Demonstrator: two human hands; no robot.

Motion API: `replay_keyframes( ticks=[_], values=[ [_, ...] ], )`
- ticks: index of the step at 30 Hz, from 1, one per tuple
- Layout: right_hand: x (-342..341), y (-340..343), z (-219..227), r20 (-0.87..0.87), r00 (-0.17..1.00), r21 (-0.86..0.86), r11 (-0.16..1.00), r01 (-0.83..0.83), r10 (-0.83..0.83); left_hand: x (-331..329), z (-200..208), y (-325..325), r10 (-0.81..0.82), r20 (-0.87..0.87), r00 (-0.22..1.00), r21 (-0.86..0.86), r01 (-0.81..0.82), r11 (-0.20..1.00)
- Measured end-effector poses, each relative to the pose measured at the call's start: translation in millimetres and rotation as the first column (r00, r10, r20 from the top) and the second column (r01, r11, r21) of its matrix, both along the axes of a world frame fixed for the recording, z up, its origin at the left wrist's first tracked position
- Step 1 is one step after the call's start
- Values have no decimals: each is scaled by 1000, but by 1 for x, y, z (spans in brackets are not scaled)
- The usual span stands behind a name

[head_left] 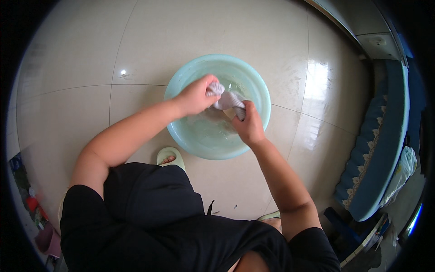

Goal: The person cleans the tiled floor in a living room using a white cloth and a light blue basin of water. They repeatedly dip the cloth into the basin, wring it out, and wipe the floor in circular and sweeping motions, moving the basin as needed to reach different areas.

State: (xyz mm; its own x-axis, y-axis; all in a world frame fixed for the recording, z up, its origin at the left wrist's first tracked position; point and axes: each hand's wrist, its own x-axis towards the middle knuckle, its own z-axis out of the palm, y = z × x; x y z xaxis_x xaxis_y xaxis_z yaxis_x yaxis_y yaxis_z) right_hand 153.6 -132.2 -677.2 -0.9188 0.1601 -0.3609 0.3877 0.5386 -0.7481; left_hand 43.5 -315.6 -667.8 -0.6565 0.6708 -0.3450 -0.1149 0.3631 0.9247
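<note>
A pale turquoise basin [262, 84] stands on the tiled floor [140, 45], with shallow, slightly cloudy water [206, 132] in it. A small grey-and-white striped cloth [229, 99] is over the middle of the basin, inside the circle of its rim, stretched in a short, twisted band between two bare hands. Whether its underside touches the water, I cannot tell.

The left hand [199, 94], over the left half of the basin, has its fingers curled round one bunched end of the cloth, with a wad of it showing past the fingers. The right hand [249, 124], over the right half of the basin and a little closer to the person, grips the other end between thumb and fingers; the fingers are mostly hidden beneath.

On the person's side of the basin, a light green slipper [177, 158] sits just beside it on a foot, below a black trouser leg [154, 192]. Well to the right of the basin is a blue cover [378, 136] with a scalloped white trim [369, 156], and past that a pale plastic bag [401, 177]. A pinkish bucket [47, 240] stands far off to the lower left of the basin.
</note>
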Motion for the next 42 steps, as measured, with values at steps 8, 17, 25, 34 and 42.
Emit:
replay_keyframes(
  ticks=[8,17,25,34,42],
  values=[
    [21,-48,-28,573,748,512,567,-646,334,43,-39,0,-720,-165,674,-740,398,542],
    [-12,-18,-55,627,594,423,419,-803,505,-2,-50,11,-828,-135,544,-774,464,431],
    [-8,0,-28,478,818,306,812,-497,320,1,-49,1,-329,-137,934,-521,215,826],
    [-7,-25,24,383,913,-691,613,383,-138,40,-27,5,-174,-334,927,-40,170,985],
    [5,-1,22,713,639,-525,385,759,-288,28,16,-3,-104,-41,994,321,112,940]
  ],
)
